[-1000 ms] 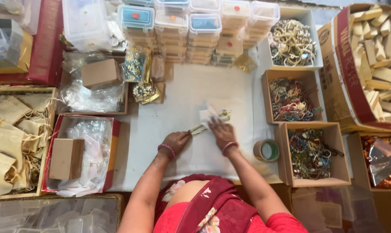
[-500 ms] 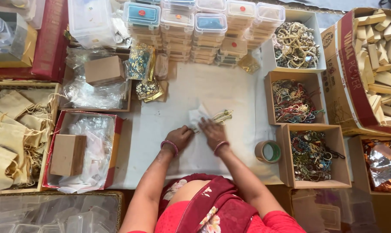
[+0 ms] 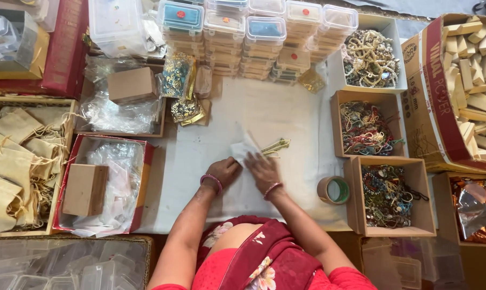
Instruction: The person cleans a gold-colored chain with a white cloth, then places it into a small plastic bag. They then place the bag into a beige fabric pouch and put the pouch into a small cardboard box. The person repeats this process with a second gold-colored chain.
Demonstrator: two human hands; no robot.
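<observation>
I note left hand (image 3: 225,171) and right hand (image 3: 262,167) fingertips pressed flat on a white cloth (image 3: 244,147) mid-table, grip underneath hidden, gold jewellery (image 3: 275,146) part covered beside it, detail unclear, tape roll (image 3: 333,190) right, bead box (image 3: 389,196) beyond.

open white cloth (image 3: 286,115) in the middle is the only free lane; both hands, left hand (image 3: 225,172) and right hand (image 3: 262,169), sit at its centre on a small clear packet (image 3: 244,147), gold strips (image 3: 275,146) just beside. far edge blocked by stacked clear plastic boxes (image 3: 253,37). right side walled by cardboard boxes of beaded jewellery (image 3: 367,129) and (image 3: 391,196), tape roll (image 3: 333,190) near the right wrist. left side closed by red tray of plastic bags (image 3: 106,190) with a brown box (image 3: 84,189), gold pouches (image 3: 181,88) at the far-left corner. bare cloth between hands and plastic boxes.
</observation>
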